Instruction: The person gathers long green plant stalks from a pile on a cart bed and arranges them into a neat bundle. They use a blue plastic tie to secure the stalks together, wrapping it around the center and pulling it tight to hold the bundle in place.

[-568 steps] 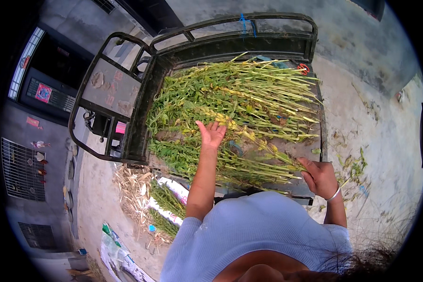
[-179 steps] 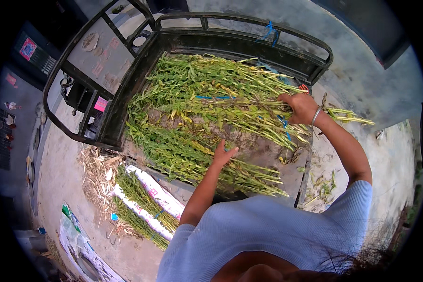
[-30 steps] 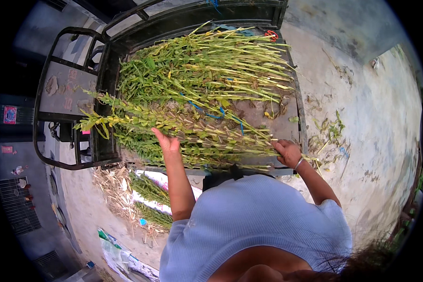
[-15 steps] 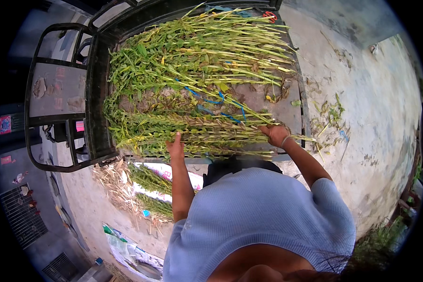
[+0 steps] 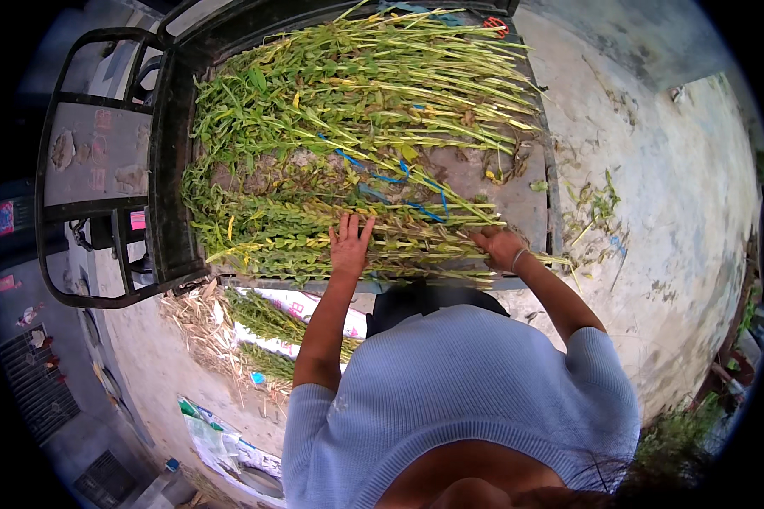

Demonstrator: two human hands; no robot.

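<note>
Cut green plant stalks, with pods along them, lie in a row along the near side of a flat cart bed (image 5: pixel 522 199). On the middle of these near stalks (image 5: pixel 280 242) rests my left hand (image 5: pixel 349 246), palm down with its fingers spread. Toward their cut ends on the right, my right hand (image 5: pixel 499 246) is closed around some stalks; its fingertips are partly hidden. A larger leafy pile of stalks (image 5: pixel 365 93) covers the far half of the bed. Strips of blue cord (image 5: pixel 382 178) lie between the two groups.
A dark metal rail frame (image 5: pixel 51 204) rises at the bed's left end. Below the bed, more stalks (image 5: pixel 272 318) and dry straw (image 5: pixel 199 322) lie on the ground by white sheeting. Loose leaves (image 5: pixel 598 204) are scattered on the concrete to the right.
My left hand has moved to the right along the near stalks, and its fingers have spread over them. My right hand stays at the cut ends.
</note>
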